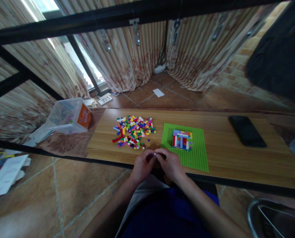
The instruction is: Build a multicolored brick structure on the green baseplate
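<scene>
My left hand (143,163) and my right hand (169,162) meet at the near edge of the wooden table (224,152), fingers pinched together around a tiny pale piece (155,154) that is too small to name. Just beyond them lies a heap of small coloured bricks (134,131). To its right a green baseplate (187,155) carries a low block of stacked bricks (182,139) in red, blue, white and yellow.
A black phone (246,131) lies on the table at the right. A clear plastic box (68,116) with an orange label sits at the table's left end. Black frame bars cross overhead. Curtains and tiled floor lie behind.
</scene>
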Demonstrator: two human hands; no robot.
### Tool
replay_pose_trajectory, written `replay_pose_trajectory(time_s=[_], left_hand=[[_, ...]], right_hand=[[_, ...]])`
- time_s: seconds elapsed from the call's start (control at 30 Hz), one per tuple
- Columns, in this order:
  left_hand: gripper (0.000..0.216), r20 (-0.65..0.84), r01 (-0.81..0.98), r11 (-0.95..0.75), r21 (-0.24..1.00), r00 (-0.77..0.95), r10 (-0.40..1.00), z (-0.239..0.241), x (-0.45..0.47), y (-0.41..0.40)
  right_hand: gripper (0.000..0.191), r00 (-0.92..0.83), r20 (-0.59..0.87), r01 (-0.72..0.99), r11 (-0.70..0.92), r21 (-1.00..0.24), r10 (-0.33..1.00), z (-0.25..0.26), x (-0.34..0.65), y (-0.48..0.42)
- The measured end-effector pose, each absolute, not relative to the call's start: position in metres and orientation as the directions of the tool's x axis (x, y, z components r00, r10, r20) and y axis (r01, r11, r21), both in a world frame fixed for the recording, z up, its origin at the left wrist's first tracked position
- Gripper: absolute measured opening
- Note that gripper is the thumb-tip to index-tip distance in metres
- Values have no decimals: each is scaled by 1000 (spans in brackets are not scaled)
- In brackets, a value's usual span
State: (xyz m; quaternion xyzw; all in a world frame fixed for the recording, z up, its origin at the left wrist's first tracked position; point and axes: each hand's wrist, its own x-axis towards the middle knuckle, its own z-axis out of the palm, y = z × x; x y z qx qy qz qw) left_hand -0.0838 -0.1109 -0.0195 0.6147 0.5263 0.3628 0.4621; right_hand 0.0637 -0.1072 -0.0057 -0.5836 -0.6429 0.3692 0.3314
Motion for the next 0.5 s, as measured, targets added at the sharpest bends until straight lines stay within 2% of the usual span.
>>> replay_pose_trajectory(time_s=[0.13,0.33,0.5], left_hand=[[25,-34,244,-10,970,174,984,-21,-84,-112],[63,-43,158,38,987,24,999,-24,-80,-114],[71,-91,87,93,992,-26,996,-24,-79,-112]], right_hand=[[20,-100,8,561,63,-825,995,-2,57,-96],[21,-80,70,532,102,-841,994,-2,37,-69],[23,-64,103,506,122,-854,993,-6,40,-71]])
